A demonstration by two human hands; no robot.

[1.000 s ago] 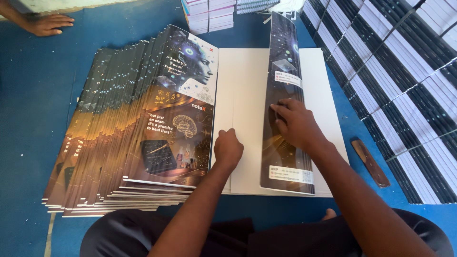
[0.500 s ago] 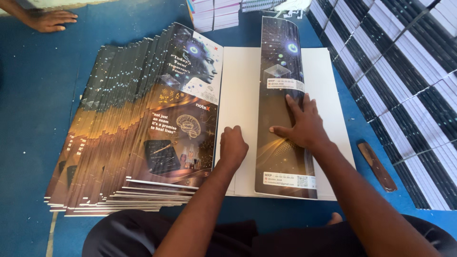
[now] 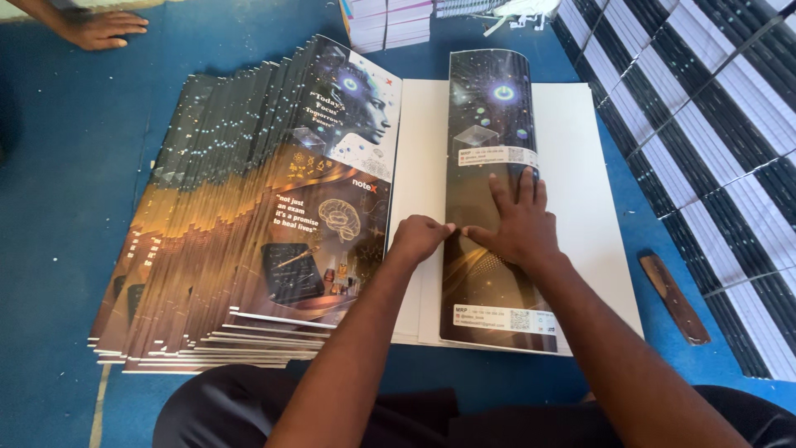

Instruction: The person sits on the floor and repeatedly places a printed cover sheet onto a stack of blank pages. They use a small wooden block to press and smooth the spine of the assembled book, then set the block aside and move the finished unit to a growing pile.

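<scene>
A dark printed cover sheet [image 3: 489, 124] lies folded over on a white stack of sheets [image 3: 580, 166] in front of me. My right hand [image 3: 516, 224] presses flat on the folded cover with fingers spread. My left hand [image 3: 417, 239] is a closed fist at the cover's left fold edge, thumb touching my right thumb. To the left spreads a fanned pile of several printed covers [image 3: 249, 224], dark with orange and brain artwork.
Rows of black-and-white bound book stacks [image 3: 713, 133] line the right side. A brown wooden tool [image 3: 673, 297] lies on the blue floor [image 3: 66, 166]. Another person's hand [image 3: 104, 27] rests at top left. More stacked books [image 3: 388, 21] sit at the top.
My right hand has slid left along the folded cover, flattening it wider. My left fist moved right to meet it at the fold edge.
</scene>
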